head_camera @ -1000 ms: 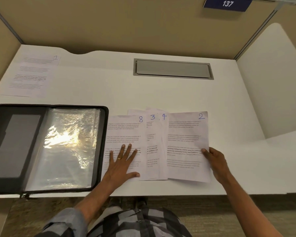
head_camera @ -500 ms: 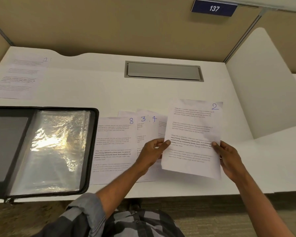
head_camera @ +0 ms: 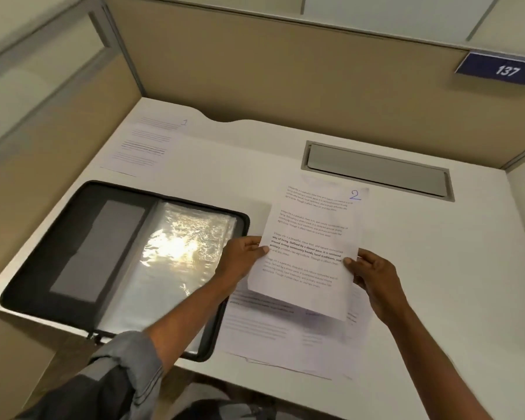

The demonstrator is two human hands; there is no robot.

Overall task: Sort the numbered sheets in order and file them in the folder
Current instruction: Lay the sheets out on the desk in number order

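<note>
**A:** What is different from a second ago?

**B:** Sheet 2 (head_camera: 312,237) is now hanging lifted in the middle of the frame. Before, it was lying flat at the right end of the pile (head_camera: 264,331). The left hand (head_camera: 243,256), which was pressing flat on the pile, is now pinching the left edge of sheet 2.

**A:** And the right hand (head_camera: 373,277)?

**B:** It is pinching the right edge, thumb on top. Both hands are grasping that one sheet.

**A:** Where are the other sheets lying?

**B:** The pile is lying on the desk (head_camera: 437,268) at lower centre, under sheet 2 and just beside the right edge of the folder (head_camera: 73,253). Sheet 1 (head_camera: 146,144) is lying alone at the upper left.

**A:** And the folder?

**B:** It is lying open at the left of the frame, its clear sleeves (head_camera: 179,247) catching glare. The left forearm (head_camera: 188,316) is crossing over its lower right corner.
</note>
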